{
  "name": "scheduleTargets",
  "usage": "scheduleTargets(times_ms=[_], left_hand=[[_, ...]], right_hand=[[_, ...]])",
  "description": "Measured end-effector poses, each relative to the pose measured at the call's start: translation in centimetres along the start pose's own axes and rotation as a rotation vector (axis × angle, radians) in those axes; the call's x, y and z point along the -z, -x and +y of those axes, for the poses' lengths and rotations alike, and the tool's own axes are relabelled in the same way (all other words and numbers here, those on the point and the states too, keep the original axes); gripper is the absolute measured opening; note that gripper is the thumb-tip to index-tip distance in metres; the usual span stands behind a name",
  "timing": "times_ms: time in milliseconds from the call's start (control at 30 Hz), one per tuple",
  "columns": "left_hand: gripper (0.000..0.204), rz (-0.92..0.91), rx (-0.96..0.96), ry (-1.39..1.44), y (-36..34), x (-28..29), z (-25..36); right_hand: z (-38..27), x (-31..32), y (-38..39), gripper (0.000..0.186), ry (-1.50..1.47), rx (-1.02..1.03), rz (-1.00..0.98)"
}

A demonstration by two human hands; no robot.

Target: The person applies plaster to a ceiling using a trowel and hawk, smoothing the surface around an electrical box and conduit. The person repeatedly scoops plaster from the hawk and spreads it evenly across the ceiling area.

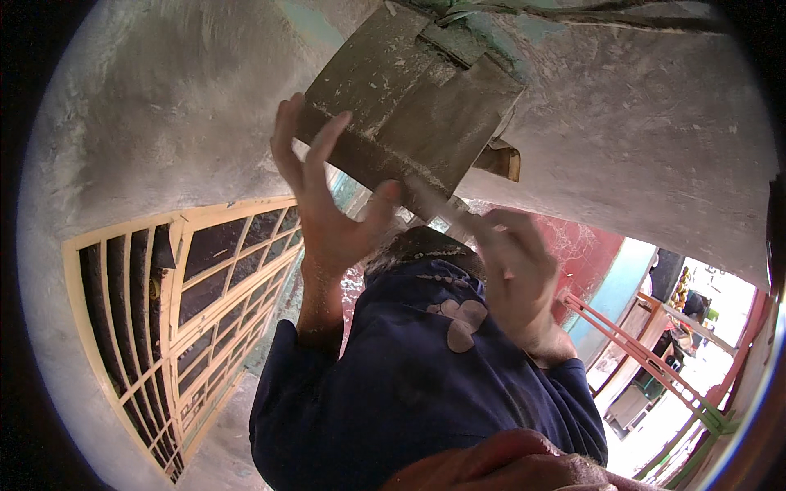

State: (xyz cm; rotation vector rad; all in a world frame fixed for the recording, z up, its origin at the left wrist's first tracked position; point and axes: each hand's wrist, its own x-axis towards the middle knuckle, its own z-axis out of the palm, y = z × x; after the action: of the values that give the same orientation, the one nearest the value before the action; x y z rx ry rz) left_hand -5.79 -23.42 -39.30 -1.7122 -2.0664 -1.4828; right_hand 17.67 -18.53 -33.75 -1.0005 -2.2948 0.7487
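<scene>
**Overhead board held at the plastered surface**

Nearest us, one dark blue garment (426,368) fills the lower frame. Going left to right: one barred cream window grille (188,311); our left hand (323,204), fingers spread, pressing the board's lower edge; one flat plaster-caked board (409,102), raised against the grey plastered surface (639,123). We judge it stiff, fairly heavy, gritty; best taken at its edges. Our right hand (516,278) is blurred; its grip we cannot tell.

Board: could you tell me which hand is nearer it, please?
Left. The left hand lies spread on the board; the blurred right hand is just below its edge.
</scene>
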Motion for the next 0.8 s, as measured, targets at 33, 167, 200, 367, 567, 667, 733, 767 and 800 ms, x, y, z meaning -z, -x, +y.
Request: scheduleTargets(times_ms=[33, 167, 200, 367, 567, 667, 733, 767, 800], left_hand=[[0.085, -0.055, 0.01, -0.006, -0.3, -0.2, 1.1], [0.103, -0.257, -0.027, -0.199, -1.4, -1.0, 3.9], [0.106, -0.284, 0.008, -0.216, -1.4, -1.3, 4.1], [0.129, -0.325, 0.245, -0.2, -0.8, -1.7, 4.4], [0.153, -0.298, 0.324, -0.259, -0.7, -1.3, 4.3], [0.147, -0.313, 0.336, -0.235, -0.3, -1.3, 4.1], [0.143, -0.325, 0.304, -0.245, -0.2, -1.2, 3.9], [0.141, -0.329, 0.268, -0.26, -0.2, -1.1, 3.7], [0.14, -0.332, 0.234, -0.276, -0.1, -1.0, 3.6]], right_hand=[[0.8, 0.4, 0.0, 0.036, -0.006, -0.04, 0.065], [4.5, 1.9, -0.2, 0.022, -0.077, -0.234, 0.278], [5.2, 2.1, 0.0, 0.02, -0.1, -0.269, 0.283], [7.1, 2.5, 2.0, 0.016, -0.162, -0.409, 0.217], [8.3, 3.0, 2.9, 0.016, -0.198, -0.425, 0.192], [8.8, 3.1, 2.6, 0.018, -0.207, -0.46, 0.182], [8.8, 3.5, 1.9, 0.019, -0.185, -0.425, 0.18], [8.6, 3.8, 1.4, 0.019, -0.175, -0.409, 0.181], [8.3, 4.2, 0.8, 0.019, -0.17, -0.388, 0.19]])
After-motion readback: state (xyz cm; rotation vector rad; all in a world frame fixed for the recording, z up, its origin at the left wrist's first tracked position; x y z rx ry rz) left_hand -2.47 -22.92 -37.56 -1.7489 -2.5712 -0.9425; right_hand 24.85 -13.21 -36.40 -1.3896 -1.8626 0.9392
